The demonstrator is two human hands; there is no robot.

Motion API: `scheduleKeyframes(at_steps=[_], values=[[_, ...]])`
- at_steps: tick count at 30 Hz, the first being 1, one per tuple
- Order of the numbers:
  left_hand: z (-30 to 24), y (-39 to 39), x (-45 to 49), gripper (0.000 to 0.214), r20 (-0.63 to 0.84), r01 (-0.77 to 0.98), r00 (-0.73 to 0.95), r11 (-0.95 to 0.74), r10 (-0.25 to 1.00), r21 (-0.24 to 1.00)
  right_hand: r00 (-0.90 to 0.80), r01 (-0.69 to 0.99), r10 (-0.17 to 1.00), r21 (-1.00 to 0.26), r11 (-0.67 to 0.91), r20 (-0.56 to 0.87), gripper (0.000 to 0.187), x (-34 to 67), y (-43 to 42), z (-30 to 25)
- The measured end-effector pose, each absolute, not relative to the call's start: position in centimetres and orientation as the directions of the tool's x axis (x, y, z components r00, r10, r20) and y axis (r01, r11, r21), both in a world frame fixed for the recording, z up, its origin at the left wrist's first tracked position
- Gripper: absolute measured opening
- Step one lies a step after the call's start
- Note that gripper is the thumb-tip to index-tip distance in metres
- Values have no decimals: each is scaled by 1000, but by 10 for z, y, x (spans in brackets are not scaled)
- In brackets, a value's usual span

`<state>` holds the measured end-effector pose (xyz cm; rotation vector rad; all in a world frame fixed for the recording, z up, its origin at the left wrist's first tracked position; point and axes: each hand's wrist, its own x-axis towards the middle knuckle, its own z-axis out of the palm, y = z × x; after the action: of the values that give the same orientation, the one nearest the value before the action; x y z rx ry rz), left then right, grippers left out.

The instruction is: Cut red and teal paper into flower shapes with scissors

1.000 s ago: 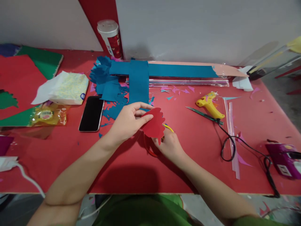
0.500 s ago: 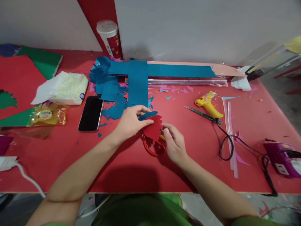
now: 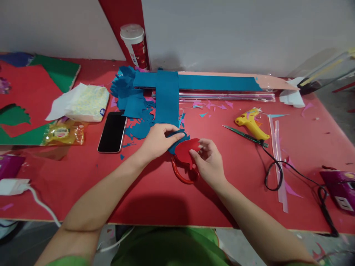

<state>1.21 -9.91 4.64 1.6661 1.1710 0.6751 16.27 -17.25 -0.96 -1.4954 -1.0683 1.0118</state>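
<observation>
My left hand [image 3: 159,143] is closed on a small blue paper cutout [image 3: 177,139], thumb on top. Between the thumb and fingers of my right hand [image 3: 209,162] is a red paper cutout [image 3: 184,150] with a wavy edge; it overlaps the blue one. Below the papers, red scissor handles [image 3: 179,173] rest on the table, their blades hidden. A blue paper strip [image 3: 167,98] lies just beyond my left hand, with blue paper scraps [image 3: 138,129] to its left.
A black phone [image 3: 112,132], tissue pack [image 3: 88,101] and yellow wrapper [image 3: 63,133] lie left. On the right are a yellow glue gun [image 3: 252,122], green tweezers-like tool [image 3: 244,136], black cable [image 3: 273,166] and purple box [image 3: 340,190]. A lidded cup [image 3: 134,44] stands behind.
The red cutout has passed from my left hand to my right and shifted right and down. My left hand keeps the blue cutout. The view has turned slightly left.
</observation>
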Motion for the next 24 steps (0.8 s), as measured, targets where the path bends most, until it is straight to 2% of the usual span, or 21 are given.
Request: scheduleKeyframes(at_steps=[4,6,11,14,18,24], values=[[53,-83,-9,24,3,420,274,-122,962,899,220,150,973,-983,-106,-71,26,162,-175,-9],[57,-72,-25,23,-35,461,300,-113,953,880,193,174,978,-978,-111,-76,26,161,-176,-9],[52,-47,-64,16,-20,756,290,-216,957,618,115,242,990,-964,-111,-85,26,160,-177,-9],[44,-39,-77,8,-36,834,265,-211,963,510,80,287,995,-954,-83,-62,24,159,-177,-7],[36,-35,-82,2,-91,811,325,-229,941,538,62,330,997,-942,-52,-33,22,158,-178,-5],[45,-37,-85,6,-317,747,523,-246,791,618,-2,422,1000,-906,22,23,18,158,-179,0]])
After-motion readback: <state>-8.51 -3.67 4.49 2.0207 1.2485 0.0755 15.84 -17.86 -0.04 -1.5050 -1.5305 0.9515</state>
